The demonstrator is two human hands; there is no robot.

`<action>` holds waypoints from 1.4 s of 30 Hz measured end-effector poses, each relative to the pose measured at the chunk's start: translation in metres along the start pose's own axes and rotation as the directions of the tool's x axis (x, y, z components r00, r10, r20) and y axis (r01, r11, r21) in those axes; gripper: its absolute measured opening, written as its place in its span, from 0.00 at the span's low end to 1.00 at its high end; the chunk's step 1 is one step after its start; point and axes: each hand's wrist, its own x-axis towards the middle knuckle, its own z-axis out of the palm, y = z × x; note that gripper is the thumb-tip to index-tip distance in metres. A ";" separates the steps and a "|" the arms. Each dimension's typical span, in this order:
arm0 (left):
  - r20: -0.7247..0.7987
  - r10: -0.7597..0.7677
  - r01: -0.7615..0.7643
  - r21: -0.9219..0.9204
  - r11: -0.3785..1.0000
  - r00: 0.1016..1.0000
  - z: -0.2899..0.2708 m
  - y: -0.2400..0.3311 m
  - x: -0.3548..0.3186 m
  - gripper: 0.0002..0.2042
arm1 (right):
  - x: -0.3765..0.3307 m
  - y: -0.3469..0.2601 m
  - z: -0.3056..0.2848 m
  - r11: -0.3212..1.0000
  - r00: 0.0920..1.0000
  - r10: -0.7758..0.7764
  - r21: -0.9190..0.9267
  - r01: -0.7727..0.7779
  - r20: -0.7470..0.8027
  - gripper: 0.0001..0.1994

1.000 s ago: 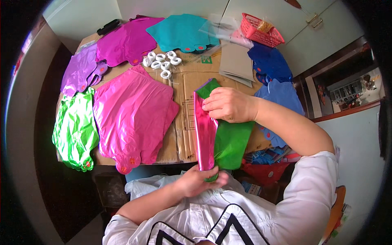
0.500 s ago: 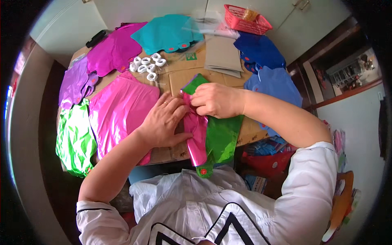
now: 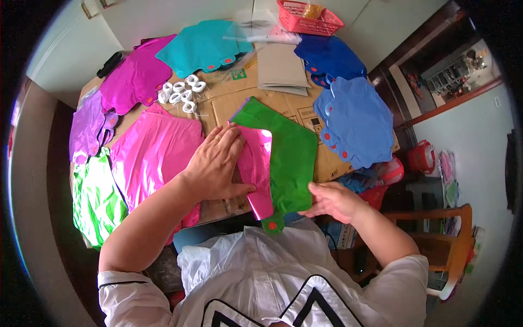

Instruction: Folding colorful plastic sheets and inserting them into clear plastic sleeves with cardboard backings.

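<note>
On cardboard point(image 3: 223, 103), left hand point(image 3: 215, 166) and right hand point(image 3: 339, 203) touch pink-and-green foil point(image 3: 289, 158).

The person wears a white short-sleeved top point(image 3: 256, 267), softly gathered in front, its broad pointed collar point(image 3: 321, 290) outlined in black around bolder black chevrons. Thin black piping point(image 3: 124, 283) rings the left sleeve point(image 3: 128, 300). A slim ring point(image 3: 218, 137) circles one finger of the left hand point(image 3: 213, 166).
</note>
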 end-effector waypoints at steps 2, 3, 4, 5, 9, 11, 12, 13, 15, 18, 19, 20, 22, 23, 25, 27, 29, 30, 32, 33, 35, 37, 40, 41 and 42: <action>-0.035 0.029 -0.030 -0.033 0.999 0.999 0.002 0.000 0.000 0.52 | 0.002 -0.015 0.010 0.997 0.998 -0.069 -0.040 0.069 0.003 0.21; -0.051 0.038 -0.041 -0.046 0.998 0.998 0.002 0.001 -0.001 0.54 | 0.006 -0.022 0.014 0.993 0.995 -0.103 -0.061 0.103 0.011 0.19; -0.041 0.029 -0.030 -0.029 0.999 0.999 0.002 0.003 -0.001 0.55 | 0.014 -0.028 0.018 0.970 0.978 -0.199 -0.156 0.188 -0.058 0.17; -0.034 0.019 -0.019 -0.010 1.000 0.999 0.001 0.005 -0.001 0.55 | 0.022 -0.035 0.018 0.929 0.947 -0.299 -0.260 0.262 -0.116 0.15; -0.010 -0.017 0.017 -0.010 1.000 1.000 0.003 0.009 0.002 0.56 | 0.067 -0.025 -0.010 0.667 0.762 -0.643 -0.547 0.506 -0.080 0.13; -0.044 -0.027 0.026 -0.014 1.000 0.999 0.006 0.007 -0.006 0.57 | 0.036 -0.040 0.038 0.433 0.679 -0.728 -0.831 0.351 -0.093 0.11; -0.063 -0.021 0.020 -0.018 1.000 0.998 0.006 0.007 -0.007 0.58 | 0.028 -0.039 0.054 0.301 0.660 -0.747 -0.925 0.233 -0.077 0.16; -0.064 -0.033 0.031 -0.032 0.999 0.997 0.005 0.007 -0.007 0.58 | 0.025 -0.034 0.067 0.164 0.563 -0.824 -0.927 0.336 0.058 0.24; -0.065 -0.040 0.035 -0.075 0.997 0.997 0.002 0.009 -0.001 0.58 | 0.047 -0.011 0.074 -0.133 0.327 -0.913 -0.936 0.325 0.243 0.33; -0.058 -0.121 0.117 -0.072 0.990 0.991 0.003 0.011 -0.002 0.60 | 0.062 0.003 0.092 -0.219 0.491 -0.834 -0.968 0.123 0.251 0.36; -0.056 -0.124 0.120 -0.071 0.990 0.991 0.003 0.011 -0.002 0.59 | 0.066 0.005 0.093 -0.215 0.501 -0.828 -0.968 0.130 0.251 0.36; -0.055 -0.127 0.123 -0.070 0.990 0.990 0.003 0.012 -0.002 0.58 | 0.070 0.005 0.094 -0.212 0.510 -0.822 -0.968 0.137 0.252 0.36; -0.066 -0.109 0.104 -0.083 0.991 0.992 0.004 0.011 -0.002 0.56 | 0.076 0.005 0.091 -0.217 0.529 -0.803 -0.962 0.168 0.274 0.36; -0.080 -0.089 0.081 -0.097 0.992 0.993 0.004 0.010 -0.002 0.55 | 0.077 0.005 0.091 -0.216 0.526 -0.802 -0.958 0.187 0.283 0.36; -0.094 -0.065 0.054 -0.110 0.992 0.993 0.005 0.009 -0.002 0.54 | 0.078 0.007 0.091 -0.213 0.518 -0.800 -0.951 0.224 0.302 0.36; -0.098 -0.057 0.046 -0.109 0.993 0.994 0.005 0.009 -0.003 0.52 | 0.079 0.007 0.093 -0.219 0.516 -0.797 -0.946 0.239 0.315 0.36; -0.105 -0.052 0.043 -0.081 0.996 0.993 0.005 0.009 -0.003 0.51 | 0.080 0.008 0.094 -0.220 0.520 -0.790 -0.942 0.253 0.324 0.37; -0.109 -0.049 0.042 -0.068 0.997 0.993 0.005 0.010 -0.004 0.50 | 0.081 0.009 0.095 -0.221 0.525 -0.785 -0.940 0.258 0.328 0.37; -0.121 0.017 -0.022 -0.039 0.999 0.992 0.002 0.011 -0.002 0.50 | 0.083 0.009 0.094 -0.211 0.544 -0.772 -0.940 0.268 0.329 0.38; -0.127 0.050 -0.053 -0.024 0.998 0.991 0.002 0.011 -0.002 0.49 | 0.083 0.008 0.092 -0.205 0.544 -0.770 -0.936 0.285 0.334 0.38; -0.115 0.073 -0.078 -0.037 0.996 0.991 0.005 0.011 -0.005 0.49 | 0.082 0.006 0.091 -0.195 0.541 -0.764 -0.925 0.327 0.352 0.38; -0.098 0.085 -0.093 -0.082 0.992 0.992 0.007 0.011 -0.007 0.49 | 0.079 0.000 0.085 -0.029 0.564 -0.754 -0.876 0.482 0.335 0.34; -0.061 0.049 -0.054 -0.081 0.995 0.997 0.002 0.012 -0.005 0.51 | 0.073 -0.008 0.066 0.585 0.661 -0.709 -0.319 0.746 0.245 0.27; -0.060 0.036 -0.040 -0.070 0.997 0.998 0.003 0.013 -0.006 0.51 | 0.071 -0.017 0.060 0.634 0.654 -0.716 -0.164 0.756 0.243 0.26; -0.041 0.047 -0.049 -0.030 0.998 0.998 0.004 0.013 -0.007 0.50 | 0.069 -0.026 0.050 0.621 0.644 -0.715 -0.175 0.764 0.272 0.26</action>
